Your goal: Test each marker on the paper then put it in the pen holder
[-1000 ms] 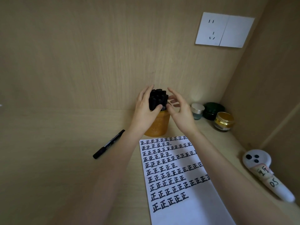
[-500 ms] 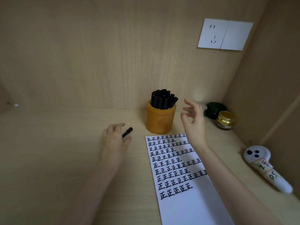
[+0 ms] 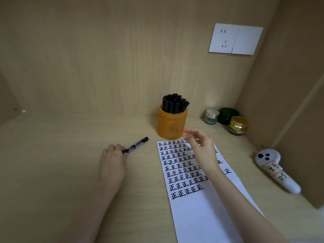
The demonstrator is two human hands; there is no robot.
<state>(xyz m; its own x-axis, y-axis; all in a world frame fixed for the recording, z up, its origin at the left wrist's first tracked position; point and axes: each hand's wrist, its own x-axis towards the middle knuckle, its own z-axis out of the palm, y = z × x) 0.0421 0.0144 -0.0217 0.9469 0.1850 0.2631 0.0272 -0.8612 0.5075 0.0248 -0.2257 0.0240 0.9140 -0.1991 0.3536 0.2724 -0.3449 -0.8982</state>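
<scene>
A black marker [image 3: 135,145] lies slanted on the wooden desk, left of the paper. My left hand [image 3: 113,161] curls its fingers round the marker's near end. The orange pen holder [image 3: 171,124] stands at the back, packed with several black markers [image 3: 174,103]. A white sheet of paper [image 3: 198,206] covered in rows of black characters lies in front of the holder. My right hand [image 3: 201,148] hovers over the paper's top right part, fingers loosely spread, holding nothing.
Three small jars stand in the back right corner: a clear one [image 3: 211,116], a dark green one [image 3: 227,115], a gold-lidded one [image 3: 238,125]. A white handheld device [image 3: 275,170] with taped labels lies at the right. A wall socket [image 3: 235,39] is mounted above.
Both hands left the pen holder. My left hand went down to the loose marker on the desk and took hold of its end; my right hand lowered over the paper.
</scene>
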